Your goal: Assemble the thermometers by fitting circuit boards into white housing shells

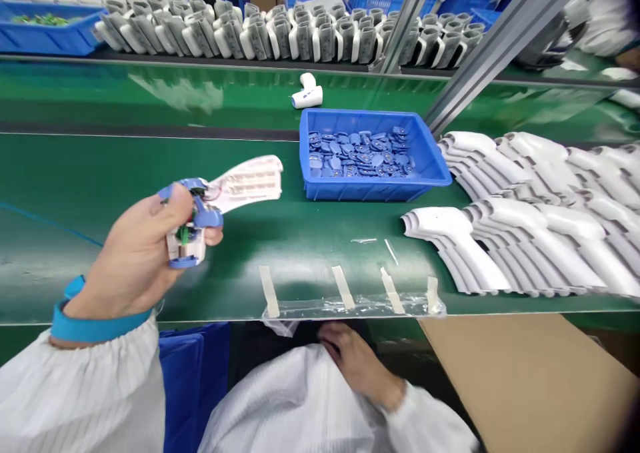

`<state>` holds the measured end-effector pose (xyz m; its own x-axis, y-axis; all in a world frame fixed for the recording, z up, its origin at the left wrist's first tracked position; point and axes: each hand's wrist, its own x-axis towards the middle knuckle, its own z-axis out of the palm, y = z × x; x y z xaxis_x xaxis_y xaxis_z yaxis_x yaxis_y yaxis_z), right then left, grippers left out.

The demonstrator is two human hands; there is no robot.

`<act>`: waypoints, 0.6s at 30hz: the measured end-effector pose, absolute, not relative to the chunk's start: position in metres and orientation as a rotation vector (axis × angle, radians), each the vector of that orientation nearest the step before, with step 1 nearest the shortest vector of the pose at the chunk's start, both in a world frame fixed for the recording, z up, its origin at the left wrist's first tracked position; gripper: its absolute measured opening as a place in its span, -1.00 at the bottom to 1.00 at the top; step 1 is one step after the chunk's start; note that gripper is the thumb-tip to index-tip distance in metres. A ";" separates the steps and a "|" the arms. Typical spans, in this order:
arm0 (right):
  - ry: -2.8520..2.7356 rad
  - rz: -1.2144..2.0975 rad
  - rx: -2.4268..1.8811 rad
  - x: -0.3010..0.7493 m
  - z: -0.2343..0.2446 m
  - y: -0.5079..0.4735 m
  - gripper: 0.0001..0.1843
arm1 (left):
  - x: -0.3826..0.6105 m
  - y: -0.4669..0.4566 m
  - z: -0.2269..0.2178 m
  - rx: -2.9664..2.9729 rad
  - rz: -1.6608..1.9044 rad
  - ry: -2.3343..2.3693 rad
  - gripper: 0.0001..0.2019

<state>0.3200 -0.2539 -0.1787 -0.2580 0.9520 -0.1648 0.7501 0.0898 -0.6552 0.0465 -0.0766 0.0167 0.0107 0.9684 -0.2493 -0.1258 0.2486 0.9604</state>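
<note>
Two hands in play here, and the left hand [137, 240] has the action: fingers closed round a device [245, 183], thumb pressed on top, held up over the left of the tabletop [240, 260]. And look at it, open-faced, blue trim at the body, green showing inside, white ribbed handle pointing right! A blue wristband [103, 323] circles that wrist.

Down at the near edge, the right hand [357, 363] sits low over the lap, fingers curled, somewhat blurred; whether it grips anything, I cannot tell.

Right of the device, a blue tub [370, 190] holds a loose layer of small blue parts [360, 153]. Just beyond it, a white piece [307, 94] lies on its own. Over on the right, white shells [450, 223], nested in stacks, rows of them!

Along the near edge, tape strips [343, 286] pin down clear plastic [310, 308]. Far side now: a long bank of white-and-grey units [300, 36] standing close together, another blue tub at far left.
</note>
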 end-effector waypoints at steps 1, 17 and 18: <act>-2.096 1.029 -1.657 0.330 -0.158 -0.263 -0.79 | 0.050 -0.079 0.015 0.929 1.030 1.242 -0.69; -2.382 0.678 -1.753 0.322 -0.134 -0.269 -0.69 | 0.099 -0.108 -0.003 1.305 0.798 1.184 -0.66; -2.409 0.714 -1.675 0.325 -0.119 -0.278 -0.66 | 0.096 -0.108 -0.003 1.335 0.794 1.218 -0.66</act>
